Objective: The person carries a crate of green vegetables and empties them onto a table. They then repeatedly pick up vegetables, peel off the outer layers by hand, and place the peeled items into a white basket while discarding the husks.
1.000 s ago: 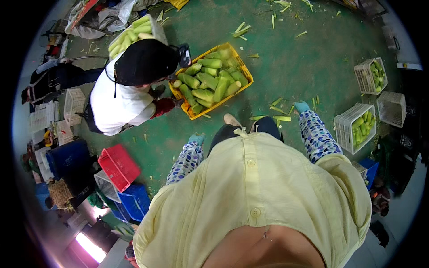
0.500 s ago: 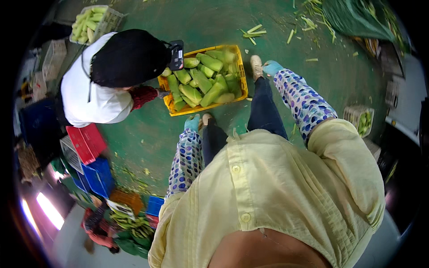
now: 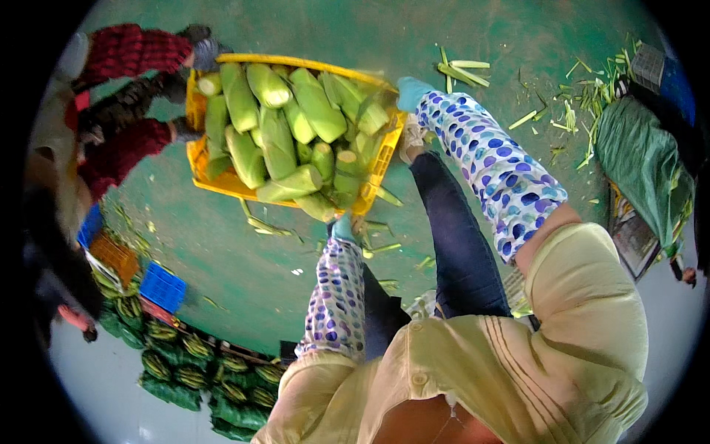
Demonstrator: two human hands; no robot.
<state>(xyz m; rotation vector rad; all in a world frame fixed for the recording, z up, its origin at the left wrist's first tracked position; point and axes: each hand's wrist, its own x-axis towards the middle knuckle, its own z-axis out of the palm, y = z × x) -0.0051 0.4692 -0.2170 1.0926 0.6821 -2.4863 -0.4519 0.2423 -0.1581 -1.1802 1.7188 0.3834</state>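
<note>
Yellow crate (image 3: 381,169), filled with thick green vegetable pieces (image 3: 277,144), extends ahead and leftward from the blue-gloved left hand (image 3: 342,228) at its near right corner and right hand (image 3: 411,95) at its far right corner, its long axis running left to right; with fingers partly hidden, how closed either hand is cannot be told. A co-worker's grey-gloved hand (image 3: 207,53) meets the opposite end, while green sacks (image 3: 170,392) holding green produce sit at lower left near a blue crate (image 3: 163,287)
</note>
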